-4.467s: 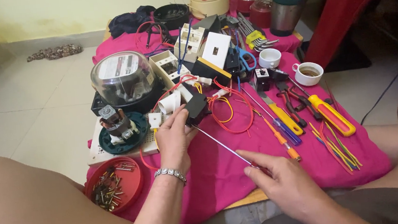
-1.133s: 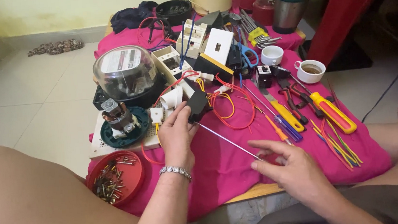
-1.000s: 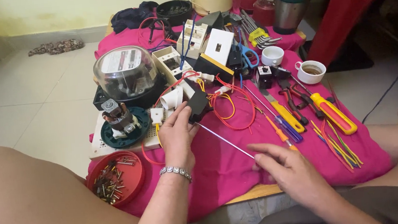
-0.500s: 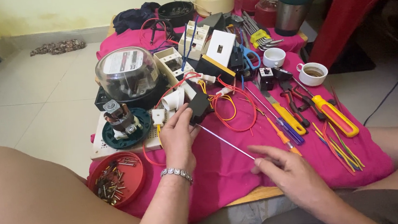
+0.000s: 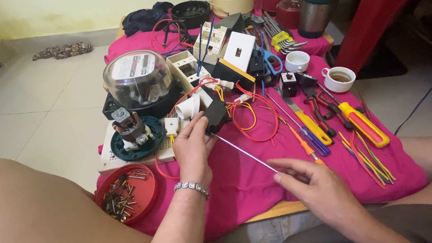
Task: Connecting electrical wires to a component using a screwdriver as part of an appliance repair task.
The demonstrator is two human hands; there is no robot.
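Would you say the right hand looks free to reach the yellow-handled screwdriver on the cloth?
Probably not at once: the right hand is holding a thin screwdriver shaft. The yellow-handled screwdriver lies uncovered just beyond it.

Both forearms are bare, with no sleeves in view. The left hand has a silver-coloured bracelet of small square links at the wrist. The right hand wears nothing: no ring, watch or band shows. Both knees are bare at the picture's lower corners, with grey cloth over the lap between them.
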